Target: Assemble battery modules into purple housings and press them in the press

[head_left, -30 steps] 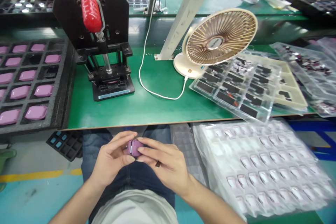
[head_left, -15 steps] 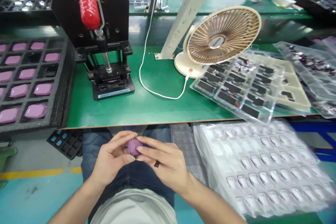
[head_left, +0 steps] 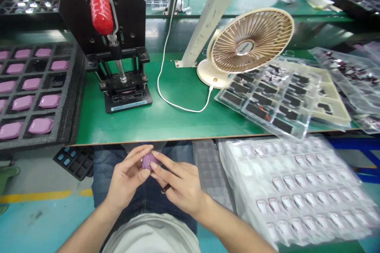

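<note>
“Head camera view: where are the hands, and what do they hold?”

“They meet low in the middle, above the wearer's jeans (head_left: 178,156) and just short of the edge of the green workbench (head_left: 184,126). Between them is one small purple case (head_left: 148,162) with rounded corners.”

“How is it gripped?”

“By both hands. The left hand (head_left: 126,178) pinches its left side between thumb and fingers. The right hand (head_left: 182,184), which wears a dark ring (head_left: 165,188), is closed on the right side, fingertips touching the surface. Fingers hide part of the case.”

“What stands on the bench?”

“At the left, a grey foam tray (head_left: 67,126) with similar purple cases (head_left: 40,125) in separate compartments. Beside it is a black hand press (head_left: 130,12) with a red handle (head_left: 101,10). Right of centre, a cream desk fan (head_left: 252,43) connects to a white cable (head_left: 198,111). Near the fan lies a clear compartment tray (head_left: 298,131) of dark, flat pieces.”

“And below the bench, at the right?”

“A translucent plastic tray (head_left: 252,168) with rows of small pale parts, too blurred to identify.”
</note>
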Demonstrator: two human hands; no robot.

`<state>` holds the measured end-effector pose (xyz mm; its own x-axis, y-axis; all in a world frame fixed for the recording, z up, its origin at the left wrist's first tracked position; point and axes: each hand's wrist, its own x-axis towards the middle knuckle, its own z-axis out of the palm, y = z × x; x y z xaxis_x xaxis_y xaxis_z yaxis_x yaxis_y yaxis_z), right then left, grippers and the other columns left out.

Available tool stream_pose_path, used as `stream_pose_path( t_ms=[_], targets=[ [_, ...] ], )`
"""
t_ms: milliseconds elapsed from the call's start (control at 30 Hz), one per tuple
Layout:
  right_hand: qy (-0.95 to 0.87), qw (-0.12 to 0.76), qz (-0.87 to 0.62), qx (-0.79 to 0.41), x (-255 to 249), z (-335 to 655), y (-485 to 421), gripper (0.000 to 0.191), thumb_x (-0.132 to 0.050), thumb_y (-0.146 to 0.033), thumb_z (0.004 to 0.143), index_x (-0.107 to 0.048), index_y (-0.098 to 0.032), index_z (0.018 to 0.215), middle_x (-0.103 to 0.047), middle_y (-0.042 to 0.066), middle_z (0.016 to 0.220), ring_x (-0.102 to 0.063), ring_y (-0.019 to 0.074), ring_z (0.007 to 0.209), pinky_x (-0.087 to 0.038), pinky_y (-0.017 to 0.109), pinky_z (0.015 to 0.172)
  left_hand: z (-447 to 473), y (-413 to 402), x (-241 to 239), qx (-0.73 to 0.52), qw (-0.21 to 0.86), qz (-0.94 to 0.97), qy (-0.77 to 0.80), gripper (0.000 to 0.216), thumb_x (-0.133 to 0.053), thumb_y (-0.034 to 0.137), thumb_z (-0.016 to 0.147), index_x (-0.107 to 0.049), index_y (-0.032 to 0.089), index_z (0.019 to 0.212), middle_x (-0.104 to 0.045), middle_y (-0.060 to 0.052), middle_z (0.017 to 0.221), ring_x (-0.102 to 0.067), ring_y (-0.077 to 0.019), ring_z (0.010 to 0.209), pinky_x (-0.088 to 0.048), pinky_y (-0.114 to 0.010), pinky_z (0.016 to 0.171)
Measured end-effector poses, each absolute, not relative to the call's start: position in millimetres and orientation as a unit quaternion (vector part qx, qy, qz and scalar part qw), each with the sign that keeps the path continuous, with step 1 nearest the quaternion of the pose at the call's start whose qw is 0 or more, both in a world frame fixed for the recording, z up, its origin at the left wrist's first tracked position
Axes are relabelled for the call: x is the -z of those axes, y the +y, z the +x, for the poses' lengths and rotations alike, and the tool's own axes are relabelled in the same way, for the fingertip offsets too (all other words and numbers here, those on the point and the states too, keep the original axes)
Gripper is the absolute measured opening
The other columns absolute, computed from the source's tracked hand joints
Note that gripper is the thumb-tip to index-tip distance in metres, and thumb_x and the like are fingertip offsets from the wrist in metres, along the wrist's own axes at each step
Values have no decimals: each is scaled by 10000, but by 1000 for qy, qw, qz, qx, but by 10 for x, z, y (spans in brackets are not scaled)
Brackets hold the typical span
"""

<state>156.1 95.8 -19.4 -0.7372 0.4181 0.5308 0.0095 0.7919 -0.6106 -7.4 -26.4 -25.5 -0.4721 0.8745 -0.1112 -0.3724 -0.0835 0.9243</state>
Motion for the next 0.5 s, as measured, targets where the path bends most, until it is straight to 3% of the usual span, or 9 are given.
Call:
stream_pose_path(
  t_ms=[100, 200, 267, 367, 500],
  targets=[
    [-875, 357, -127, -301, 194, 1502, 960, 422, -704, -157, 1019, -668, -271, 1424, -737, 116, 1420, -814, 205, 1079, -650, 281, 825, 9, -270, 247, -696, 445, 192, 530, 470, -875, 351, 901, -784, 283, 1358, -741, -129, 1415, -715, -292, 1281, -584, -356, 1081],
    [-865, 338, -177, -326, 92, 1460, 1008, 370, -765, -316, 1007, -671, -225, 1354, -792, 127, 1258, -794, 236, 1095, -636, 306, 844, 31, -256, 223, -705, 428, 133, 550, 377, -887, 343, 892, -832, 265, 1256, -839, -108, 1192, -805, -250, 1063, -635, -329, 970],
    [-875, 280, -195, -345, 7, 1451, 1056, 310, -728, -409, 1024, -690, -207, 1256, -794, 97, 1064, -780, 210, 919, -584, 293, 725, 5, -240, 204, -718, 421, 128, 540, 332, -916, 329, 856, -860, 252, 1174, -863, -100, 1071, -826, -244, 952, -658, -335, 910],
    [-904, 203, -149, -346, -69, 1447, 1112, 204, -592, -367, 1075, -700, -198, 1040, -712, 38, 839, -643, 140, 671, -420, 281, 579, -44, -227, 199, -715, 424, 141, 537, 295, -945, 287, 817, -879, 250, 1103, -869, -94, 1031, -832, -236, 926, -662, -322, 898],
    [-901, 209, -107, -364, -55, 1398, 1107, 247, -531, -302, 1066, -628, -202, 862, -593, 10, 731, -491, 127, 599, -308, 305, 565, -38, -221, 237, -716, 408, 142, 548, 265, -979, 304, 763, -891, 230, 1003, -869, -96, 977, -831, -247, 887, -670, -334, 872]
  ],
)
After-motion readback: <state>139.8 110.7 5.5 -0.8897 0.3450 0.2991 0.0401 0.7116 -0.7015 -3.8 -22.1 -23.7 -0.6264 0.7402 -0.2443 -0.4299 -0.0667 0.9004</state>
